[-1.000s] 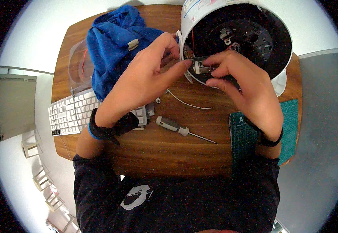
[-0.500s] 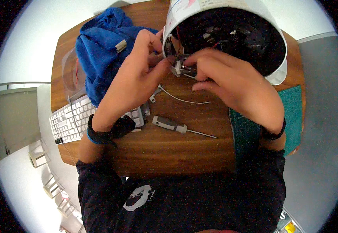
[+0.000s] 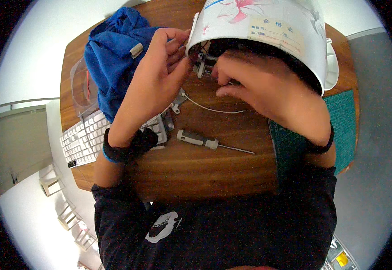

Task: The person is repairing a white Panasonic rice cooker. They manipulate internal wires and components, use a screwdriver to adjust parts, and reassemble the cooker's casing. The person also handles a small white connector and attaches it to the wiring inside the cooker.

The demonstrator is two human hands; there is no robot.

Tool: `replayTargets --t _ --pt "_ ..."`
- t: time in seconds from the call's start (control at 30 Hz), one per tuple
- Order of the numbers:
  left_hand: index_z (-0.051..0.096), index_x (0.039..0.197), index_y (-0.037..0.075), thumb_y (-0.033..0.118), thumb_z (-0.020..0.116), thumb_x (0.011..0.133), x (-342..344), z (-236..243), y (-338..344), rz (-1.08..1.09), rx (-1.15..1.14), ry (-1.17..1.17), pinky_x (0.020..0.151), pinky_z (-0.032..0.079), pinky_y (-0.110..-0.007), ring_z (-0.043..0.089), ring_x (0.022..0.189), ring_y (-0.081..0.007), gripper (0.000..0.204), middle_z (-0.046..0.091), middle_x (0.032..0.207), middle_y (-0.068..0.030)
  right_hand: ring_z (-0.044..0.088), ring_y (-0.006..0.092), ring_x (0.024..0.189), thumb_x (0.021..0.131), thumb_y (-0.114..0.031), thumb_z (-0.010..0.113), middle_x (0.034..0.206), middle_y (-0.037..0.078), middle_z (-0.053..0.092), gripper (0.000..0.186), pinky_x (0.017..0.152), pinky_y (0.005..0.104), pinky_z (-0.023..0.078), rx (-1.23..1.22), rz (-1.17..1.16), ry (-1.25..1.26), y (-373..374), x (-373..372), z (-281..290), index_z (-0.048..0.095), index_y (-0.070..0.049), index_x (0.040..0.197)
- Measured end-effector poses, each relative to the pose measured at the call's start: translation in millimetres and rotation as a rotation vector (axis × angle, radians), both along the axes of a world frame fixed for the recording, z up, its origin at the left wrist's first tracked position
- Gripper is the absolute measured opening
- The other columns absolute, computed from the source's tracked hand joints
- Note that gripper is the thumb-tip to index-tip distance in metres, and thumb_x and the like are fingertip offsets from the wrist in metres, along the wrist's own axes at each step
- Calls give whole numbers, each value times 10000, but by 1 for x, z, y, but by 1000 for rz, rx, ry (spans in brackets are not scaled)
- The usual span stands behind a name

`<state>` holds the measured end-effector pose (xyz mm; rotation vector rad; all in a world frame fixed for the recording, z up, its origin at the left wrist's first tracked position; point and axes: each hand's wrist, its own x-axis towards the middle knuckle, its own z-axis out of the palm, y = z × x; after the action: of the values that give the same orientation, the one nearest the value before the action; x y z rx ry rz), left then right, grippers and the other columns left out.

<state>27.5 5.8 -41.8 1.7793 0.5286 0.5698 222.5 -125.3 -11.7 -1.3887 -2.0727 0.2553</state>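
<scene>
A white round appliance housing [image 3: 268, 20] with a pink flower print leans over the far side of the table, its dark open end tilted down toward me. My left hand [image 3: 166, 56] grips the left rim, thumb in front and fingers curled against the side. At the opening, beside that thumb, a small metal bracket [image 3: 201, 66] with thin wires sticks out. My right hand [image 3: 254, 78] is closed at this bracket, index finger and thumb bent; its fingertips are partly hidden under the rim. A grey-and-white screwdriver [image 3: 198, 138] lies in front of both hands.
A blue cloth [image 3: 115, 58] is bunched at the left, above a white keyboard [image 3: 85, 139]. Near the left wrist are a small metal piece [image 3: 175, 108] and a thin white wire [image 3: 214, 109]. A green cutting mat [image 3: 342, 130] lies under my right forearm.
The housing has tipped forward, so its printed side shows and its dark inside is mostly hidden. My left hand stays at the rim; my right hand stays by the bracket.
</scene>
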Motion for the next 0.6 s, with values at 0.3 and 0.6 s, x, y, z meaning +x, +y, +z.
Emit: replayTargets --t 0.3,0.6 --pt "397 1359 -18 -14 601 1014 4 -3 -1 0 -37 60 1025 536 -331 641 1225 -225 401 626 1334 -189 657 354 864 910 -160 759 944 140 667 163 743 423 517 35 -60 -58 2 3 12 657 -68 998" --pt "367 1405 -39 36 674 987 0 -16 13 -54 76 181 990 551 -344 636 1212 -229 524 622 1327 -217 664 396 953 923 -103 717 994 159 676 156 805 453 537 -26 -101 -143 -6 5 13 687 -51 1068"
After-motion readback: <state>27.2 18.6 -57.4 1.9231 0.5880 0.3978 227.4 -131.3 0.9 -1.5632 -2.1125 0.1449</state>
